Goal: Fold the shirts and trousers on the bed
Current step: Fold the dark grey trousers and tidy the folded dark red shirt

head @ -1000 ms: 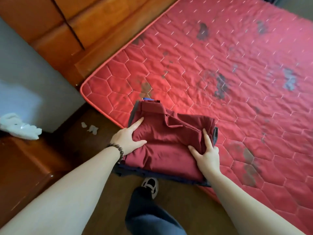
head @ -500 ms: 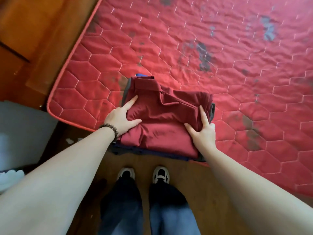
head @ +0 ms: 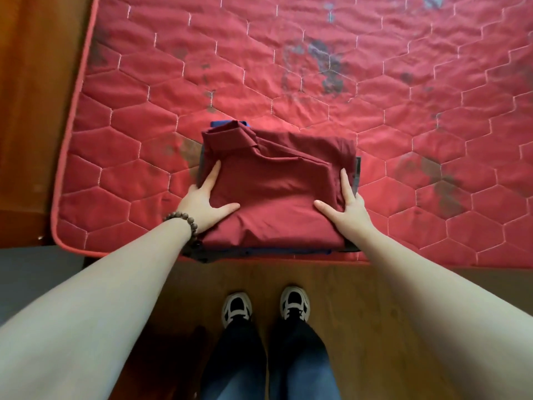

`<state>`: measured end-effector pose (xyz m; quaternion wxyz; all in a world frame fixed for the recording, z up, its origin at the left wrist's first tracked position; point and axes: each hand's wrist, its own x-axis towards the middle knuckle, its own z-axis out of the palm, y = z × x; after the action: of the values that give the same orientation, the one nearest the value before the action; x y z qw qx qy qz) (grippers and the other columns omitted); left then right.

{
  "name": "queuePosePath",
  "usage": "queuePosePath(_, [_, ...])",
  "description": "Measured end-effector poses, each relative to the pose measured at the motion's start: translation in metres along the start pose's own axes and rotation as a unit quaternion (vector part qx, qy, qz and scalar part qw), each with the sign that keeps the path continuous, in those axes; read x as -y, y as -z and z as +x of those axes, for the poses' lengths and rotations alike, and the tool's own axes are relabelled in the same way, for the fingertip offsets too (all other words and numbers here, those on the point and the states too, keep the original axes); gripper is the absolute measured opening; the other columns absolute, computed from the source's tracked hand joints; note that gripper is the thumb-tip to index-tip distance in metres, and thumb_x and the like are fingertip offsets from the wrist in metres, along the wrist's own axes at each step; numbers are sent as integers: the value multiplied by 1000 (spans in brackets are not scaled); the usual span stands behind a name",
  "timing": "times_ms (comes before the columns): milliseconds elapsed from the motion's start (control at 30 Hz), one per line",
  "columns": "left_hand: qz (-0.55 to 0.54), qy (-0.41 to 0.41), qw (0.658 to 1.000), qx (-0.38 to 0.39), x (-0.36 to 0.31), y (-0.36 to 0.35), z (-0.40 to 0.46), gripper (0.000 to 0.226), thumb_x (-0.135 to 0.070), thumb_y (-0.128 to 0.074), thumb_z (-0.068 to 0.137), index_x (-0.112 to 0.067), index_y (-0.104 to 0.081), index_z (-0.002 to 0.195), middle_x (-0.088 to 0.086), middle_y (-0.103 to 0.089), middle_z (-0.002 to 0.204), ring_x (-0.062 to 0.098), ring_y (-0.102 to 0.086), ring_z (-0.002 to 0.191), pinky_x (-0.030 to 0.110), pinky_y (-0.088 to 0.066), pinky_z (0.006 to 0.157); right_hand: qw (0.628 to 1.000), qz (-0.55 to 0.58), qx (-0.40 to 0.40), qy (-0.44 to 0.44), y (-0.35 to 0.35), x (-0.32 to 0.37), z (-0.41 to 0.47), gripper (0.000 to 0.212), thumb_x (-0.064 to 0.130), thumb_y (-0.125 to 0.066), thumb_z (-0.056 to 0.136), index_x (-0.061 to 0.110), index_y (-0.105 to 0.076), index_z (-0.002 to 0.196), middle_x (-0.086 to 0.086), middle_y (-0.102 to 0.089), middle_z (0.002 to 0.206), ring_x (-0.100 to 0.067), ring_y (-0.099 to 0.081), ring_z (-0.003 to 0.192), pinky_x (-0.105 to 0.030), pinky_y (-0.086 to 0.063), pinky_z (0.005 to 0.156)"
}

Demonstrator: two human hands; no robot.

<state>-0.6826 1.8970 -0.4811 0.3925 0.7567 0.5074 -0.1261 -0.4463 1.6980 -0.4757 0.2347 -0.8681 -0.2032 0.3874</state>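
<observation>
A folded dark red shirt with its collar at the far left lies on top of a stack of folded dark blue and grey garments at the near edge of the red quilted mattress. My left hand rests on the stack's left side, thumb spread across the red cloth, fingers straight along the edge. My right hand mirrors it on the right side, thumb on the cloth, fingers along the edge. The fingers beyond the edges are partly hidden by the fabric.
The mattress has dark worn patches. A wooden bed frame runs along its left. Below is a wooden floor, where my two sneakered feet stand close to the bed. A grey surface lies at lower left.
The view has swung to look straight down on the stack. Both hands have spread apart to the stack's left and right sides, and the stack now sits square to the mattress edge.
</observation>
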Motion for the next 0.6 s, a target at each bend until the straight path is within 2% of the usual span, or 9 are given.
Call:
queuePosePath(100, [-21,-6,1000,-19,-1,-1,-1,96,-63,-67,73,-63,2,140,18,-47,117,38,-58,102,36,-42,98,1000,7,-21,0,2,4,-3,91,55,-69,77,63,-3,140,-14,-34,132,-32,-45,123,-35,-31,107])
queuePosePath(200, [-26,-9,1000,-13,0,-1,-2,91,-64,-63,75,-65,2,139,18,-48,114,37,-58,100,36,-42,97,1000,-8,-17,4,3,7,-8,90,56,-68,78,61,-4,142,-10,-36,121,-31,-48,117,-32,-34,101])
queuePosePath(267, [-20,12,1000,4,-1,0,-2,84,-67,-57,79,-64,0,140,19,-43,126,39,-53,111,40,-39,102,995,-94,-12,-32,5,11,-9,88,66,-60,78,59,-2,143,-16,-35,133,-35,-42,125,-42,-32,105])
queuePosePath(333, [44,13,997,-66,-7,-2,-6,73,-63,-50,84,-52,-12,146,20,-28,145,39,-34,132,48,-29,110,969,-230,-69,-55,5,21,-11,81,72,-49,81,53,-6,146,-19,-18,153,-38,-22,140,-56,-22,111])
queuePosePath(400, [97,-65,967,-226,-19,-4,-17,60,-46,-51,88,-28,-37,144,21,-26,150,37,-23,139,53,-23,111,934,-298,-195,34,-1,37,-19,73,61,-49,88,35,-22,150,-21,-10,158,-36,-8,146,-63,-10,113])
queuePosePath(433, [113,-135,943,-283,-27,-7,-21,55,-37,-52,86,-18,-47,138,21,-31,148,36,-25,139,54,-24,111,913,-308,-242,111,-8,47,-24,68,53,-51,90,25,-31,148,-20,-14,157,-35,-9,146,-65,-8,113])
queuePosePath(467, [133,-206,920,-307,-35,-10,-24,52,-31,-54,84,-13,-52,132,19,-36,146,34,-27,140,53,-23,112,893,-315,-262,185,-19,57,-28,64,47,-51,90,19,-37,146,-19,-20,157,-34,-11,146,-65,-7,112])
queuePosePath(533, [204,-291,896,-265,-48,-22,-21,56,-29,-54,82,-10,-51,134,16,-34,151,30,-21,144,53,-17,116,864,-347,-228,286,-45,70,-29,62,42,-47,90,13,-39,145,-15,-25,156,-30,-13,147,-64,-4,113])
queuePosePath(600, [277,-288,894,-203,-59,-30,-11,67,-37,-51,85,-9,-39,144,13,-20,157,28,-9,147,53,-9,118,856,-377,-169,310,-66,75,-23,63,42,-46,93,10,-35,146,-12,-22,158,-26,-10,148,-64,-4,114])
